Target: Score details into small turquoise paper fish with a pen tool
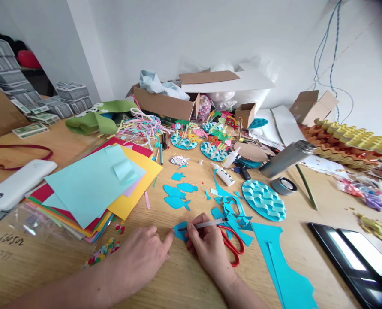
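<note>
My right hand [206, 246] is closed around a pen [210, 223] with a clear barrel and dark ends. Its tip meets a small blue paper cutout [180, 232] lying on the table. My left hand [145, 249] has its fingers mostly curled, with the index fingertip pressing the cutout's left edge; part of the cutout is hidden by my right hand. Red-handled scissors [234, 245] lie beside my right hand, their blades covered. Farther back are several blue fish-shaped cutouts [174, 197] and a white fish with drawn black lines [179, 160].
Left is a stack of coloured paper [84, 184] and a white device [17, 184]. Blue scraps [234, 214], a glue bottle [223, 174], a wavy-patterned blue oval [264, 200], a steel flask [284, 159] and a black tablet-like device [345, 257] lie right. Decorated fish pieces and boxes stand behind.
</note>
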Demonstrator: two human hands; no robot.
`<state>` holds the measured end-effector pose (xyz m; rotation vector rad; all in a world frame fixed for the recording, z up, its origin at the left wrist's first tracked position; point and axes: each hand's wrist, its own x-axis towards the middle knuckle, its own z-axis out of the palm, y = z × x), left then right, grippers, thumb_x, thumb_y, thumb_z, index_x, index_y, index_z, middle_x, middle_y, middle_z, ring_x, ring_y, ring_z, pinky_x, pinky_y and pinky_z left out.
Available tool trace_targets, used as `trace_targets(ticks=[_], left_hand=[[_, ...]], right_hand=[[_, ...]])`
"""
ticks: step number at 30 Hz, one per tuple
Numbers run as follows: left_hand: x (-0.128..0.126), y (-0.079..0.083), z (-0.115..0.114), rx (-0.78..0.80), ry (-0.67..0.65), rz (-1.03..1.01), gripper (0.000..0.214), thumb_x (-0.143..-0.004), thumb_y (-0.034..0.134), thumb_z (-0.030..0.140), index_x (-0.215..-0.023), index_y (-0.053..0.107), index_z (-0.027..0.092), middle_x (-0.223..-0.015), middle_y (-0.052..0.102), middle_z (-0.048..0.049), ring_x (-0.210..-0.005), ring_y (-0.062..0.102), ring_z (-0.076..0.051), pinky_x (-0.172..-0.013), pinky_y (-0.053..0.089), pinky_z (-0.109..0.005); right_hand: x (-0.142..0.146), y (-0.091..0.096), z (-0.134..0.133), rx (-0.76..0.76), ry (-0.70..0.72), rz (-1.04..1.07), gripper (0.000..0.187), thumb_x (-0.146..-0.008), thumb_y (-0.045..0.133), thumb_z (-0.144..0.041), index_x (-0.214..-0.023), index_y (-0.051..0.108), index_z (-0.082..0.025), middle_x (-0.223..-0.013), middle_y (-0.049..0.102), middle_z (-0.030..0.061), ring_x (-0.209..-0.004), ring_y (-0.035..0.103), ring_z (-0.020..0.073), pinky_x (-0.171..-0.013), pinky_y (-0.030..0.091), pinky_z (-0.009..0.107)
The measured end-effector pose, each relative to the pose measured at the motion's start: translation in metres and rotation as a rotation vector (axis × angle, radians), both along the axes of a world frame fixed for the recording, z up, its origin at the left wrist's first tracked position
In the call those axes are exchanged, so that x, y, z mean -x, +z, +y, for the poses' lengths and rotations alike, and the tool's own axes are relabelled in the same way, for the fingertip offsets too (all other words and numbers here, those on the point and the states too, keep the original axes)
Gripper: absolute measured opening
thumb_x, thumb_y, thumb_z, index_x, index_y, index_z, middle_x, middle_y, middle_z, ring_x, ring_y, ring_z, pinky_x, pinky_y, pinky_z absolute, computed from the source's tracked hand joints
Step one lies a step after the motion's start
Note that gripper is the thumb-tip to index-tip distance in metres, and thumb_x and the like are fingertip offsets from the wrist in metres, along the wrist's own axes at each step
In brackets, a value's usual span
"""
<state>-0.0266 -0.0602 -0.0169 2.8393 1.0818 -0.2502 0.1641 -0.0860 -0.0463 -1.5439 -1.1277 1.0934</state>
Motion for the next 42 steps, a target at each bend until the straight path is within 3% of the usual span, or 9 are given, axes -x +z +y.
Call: trace_targets(ticks=[9, 16, 25, 35, 42], left_hand=[[-0.004, 0.008, 0.002, 0.085, 0.039, -0.028, 0.036, -0.096, 0.055, 0.029, -0.129, 0.061, 0.018, -0.079, 0.067, -0.0103, -0.084, 0.067, -0.027, -0.073, 0.047, -0.033], [0.0, -0.001, 0.001, 0.041, 0.02, -0.018, 0.036, -0.096, 0.055, 0.026, -0.131, 0.06, 0.02, -0.082, 0.067, -0.0106, -0.085, 0.066, -0.027, -0.07, 0.046, -0.033], [-0.002, 0.001, 0.001, 0.013, 0.007, 0.004, 0.037, -0.095, 0.057, 0.025, -0.132, 0.059, 0.021, -0.082, 0.067, -0.0111, -0.083, 0.067, -0.028, -0.067, 0.046, -0.034], [-0.007, 0.015, 0.004, 0.091, 0.029, 0.001, 0.035, -0.094, 0.054, 0.023, -0.128, 0.062, 0.018, -0.081, 0.068, -0.0105, -0.081, 0.067, -0.025, -0.069, 0.048, -0.031], [-0.008, 0.016, 0.005, 0.096, 0.035, 0.002, 0.036, -0.094, 0.056, 0.022, -0.129, 0.062, 0.018, -0.079, 0.069, -0.0099, -0.081, 0.068, -0.027, -0.067, 0.049, -0.032]], right_hand=[[0.001, 0.004, 0.001, -0.002, -0.011, 0.009, 0.05, -0.081, 0.061, -0.071, -0.074, 0.049, -0.023, -0.05, 0.059, -0.0015, -0.039, 0.055, 0.0144, -0.036, 0.041, 0.022], [0.001, 0.004, 0.0, -0.003, -0.006, 0.013, 0.046, -0.083, 0.064, -0.066, -0.074, 0.049, -0.023, -0.051, 0.057, -0.0021, -0.039, 0.055, 0.0142, -0.036, 0.041, 0.022], [0.0, 0.002, 0.0, -0.008, 0.007, 0.0, 0.04, -0.086, 0.064, -0.058, -0.075, 0.048, -0.023, -0.054, 0.057, -0.002, -0.04, 0.054, 0.0142, -0.038, 0.04, 0.023], [-0.001, -0.002, 0.0, -0.051, 0.026, -0.07, 0.028, -0.09, 0.059, -0.044, -0.075, 0.047, -0.024, -0.055, 0.057, -0.0012, -0.043, 0.056, 0.0162, -0.039, 0.041, 0.025], [-0.002, -0.004, 0.0, -0.08, 0.036, -0.111, 0.023, -0.091, 0.057, -0.037, -0.074, 0.047, -0.024, -0.056, 0.057, -0.0014, -0.042, 0.054, 0.0151, -0.039, 0.039, 0.025]])
